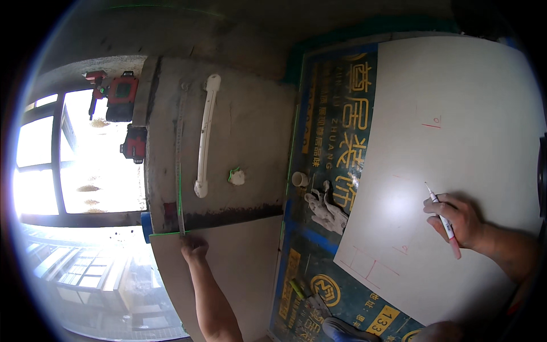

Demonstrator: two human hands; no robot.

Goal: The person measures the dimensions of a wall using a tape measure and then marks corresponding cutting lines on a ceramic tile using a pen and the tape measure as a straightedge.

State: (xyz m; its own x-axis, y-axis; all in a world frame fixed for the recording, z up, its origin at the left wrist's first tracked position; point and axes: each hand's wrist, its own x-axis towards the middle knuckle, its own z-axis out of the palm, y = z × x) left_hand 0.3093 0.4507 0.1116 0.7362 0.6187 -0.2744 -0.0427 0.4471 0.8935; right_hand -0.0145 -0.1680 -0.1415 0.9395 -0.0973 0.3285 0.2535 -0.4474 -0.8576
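Observation:
My right hand (pixel 458 219) grips a white marker pen (pixel 441 215) with a red end. The pen's tip points away from me, over a large pale board (pixel 450 80) with several thin red lines and marks on it. On the left, my left hand (pixel 194 247) is closed at the near end of a long, thin tape measure (pixel 181 142), which runs along the grey wall. That hand is at the top edge of another pale board (pixel 228 256). Its fingertips are partly hidden.
A white bar-shaped piece (pixel 206 137) and a white lump (pixel 237 176) are on the grey wall surface. Red-and-black tools (pixel 122 94) stand by the bright window (pixel 40 148). Grey work gloves (pixel 326 210), a white cup (pixel 299 179) and a shoe (pixel 345 330) rest on the printed green sheet (pixel 319 114).

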